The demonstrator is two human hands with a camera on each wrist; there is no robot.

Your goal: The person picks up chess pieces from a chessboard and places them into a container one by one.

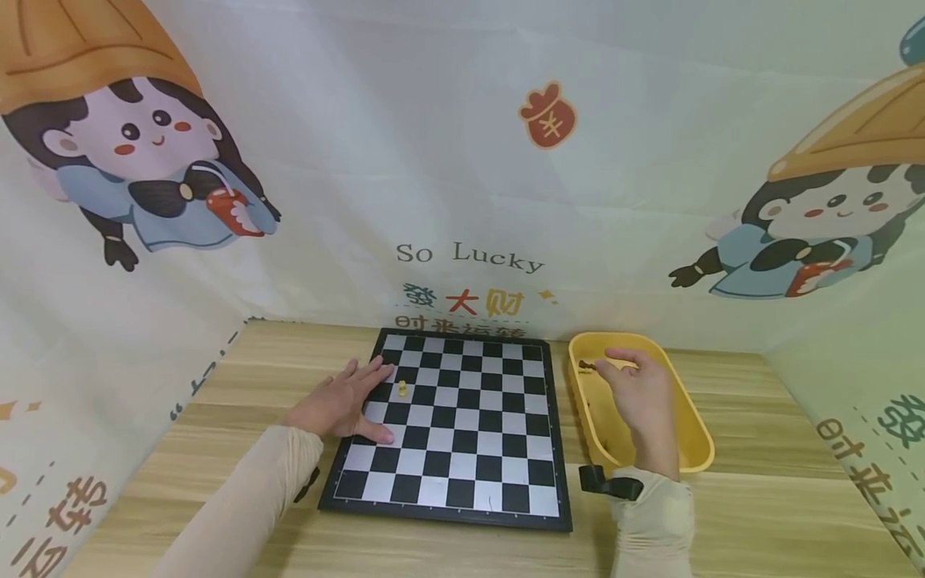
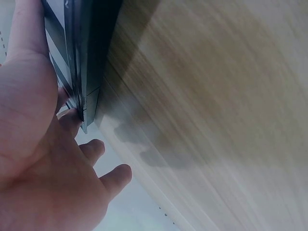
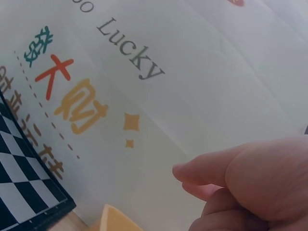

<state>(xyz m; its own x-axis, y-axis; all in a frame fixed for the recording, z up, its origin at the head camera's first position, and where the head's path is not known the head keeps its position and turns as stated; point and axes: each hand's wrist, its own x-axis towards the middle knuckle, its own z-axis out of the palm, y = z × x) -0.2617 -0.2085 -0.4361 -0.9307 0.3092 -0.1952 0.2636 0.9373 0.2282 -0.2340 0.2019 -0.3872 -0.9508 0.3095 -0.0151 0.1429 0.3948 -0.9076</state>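
A black-and-white chessboard lies on the table. My left hand rests across its left edge with fingers spread, thumb and fingertips over the squares; the left wrist view shows this hand at the board's dark edge. A small pale yellow chess piece stands between its fingers and thumb, apart from them. My right hand is raised over the yellow basket, thumb and forefinger extended with nothing visible between them in the right wrist view. Beside its thumb tip, a dark chess piece overlaps the basket's interior.
Wooden table surrounds the board and basket. A printed white cloth hangs behind and at both sides. More small dark pieces show along the basket's left inner wall. Black straps circle the wrists.
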